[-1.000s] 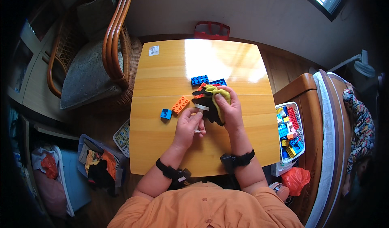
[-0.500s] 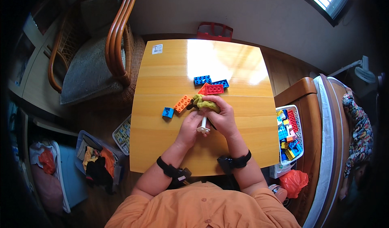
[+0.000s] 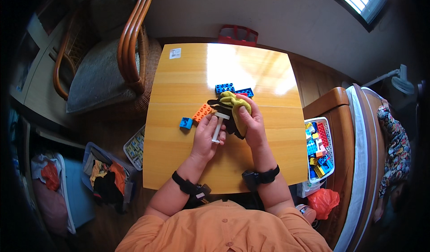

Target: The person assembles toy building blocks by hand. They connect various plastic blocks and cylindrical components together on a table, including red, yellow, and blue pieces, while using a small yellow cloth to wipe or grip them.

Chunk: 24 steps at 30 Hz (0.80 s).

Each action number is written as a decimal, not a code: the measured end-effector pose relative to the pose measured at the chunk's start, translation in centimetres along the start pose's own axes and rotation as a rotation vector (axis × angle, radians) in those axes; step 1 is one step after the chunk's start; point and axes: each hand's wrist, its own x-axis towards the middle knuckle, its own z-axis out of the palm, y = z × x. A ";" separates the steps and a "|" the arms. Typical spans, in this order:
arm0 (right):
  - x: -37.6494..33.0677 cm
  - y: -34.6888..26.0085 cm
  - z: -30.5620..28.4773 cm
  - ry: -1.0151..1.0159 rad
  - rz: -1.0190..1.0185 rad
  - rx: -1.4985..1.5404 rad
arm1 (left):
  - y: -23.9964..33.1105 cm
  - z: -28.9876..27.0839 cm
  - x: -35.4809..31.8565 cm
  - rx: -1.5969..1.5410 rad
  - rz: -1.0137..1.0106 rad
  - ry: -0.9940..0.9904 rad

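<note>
One wooden table (image 3: 179,162) beside wicker chair (image 3: 107,59).

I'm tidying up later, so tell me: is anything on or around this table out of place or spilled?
Nothing looks spilled or damaged. A few plastic building bricks lie loose on the wooden table: a small blue brick, an orange brick and blue bricks. The rest sit in the white basket on the person's right.

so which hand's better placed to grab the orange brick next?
Left, probably. The orange brick lies just beyond the left hand, on its side. That hand only pinches a thin white rod, though. The right hand is full with the yellow cloth and would have to cross over.
</note>
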 end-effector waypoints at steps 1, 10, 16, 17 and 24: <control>0.0 -0.2 0.1 0.009 -0.010 0.003 | 0.0 0.1 0.0 -0.025 -0.003 0.031; 0.0 1.3 -0.6 -0.069 -0.093 -0.409 | -0.3 0.0 -0.4 -0.066 0.060 -0.028; 0.1 0.0 -0.2 -0.004 -0.050 -0.188 | 0.3 0.5 -0.4 -0.129 0.052 -0.016; -0.1 -0.3 0.0 -0.060 -0.057 -0.155 | 0.1 0.7 -0.4 -0.131 0.055 -0.014; -0.2 1.3 -0.4 -0.088 -0.140 -0.309 | -0.3 0.0 -0.3 -0.108 -0.071 -0.144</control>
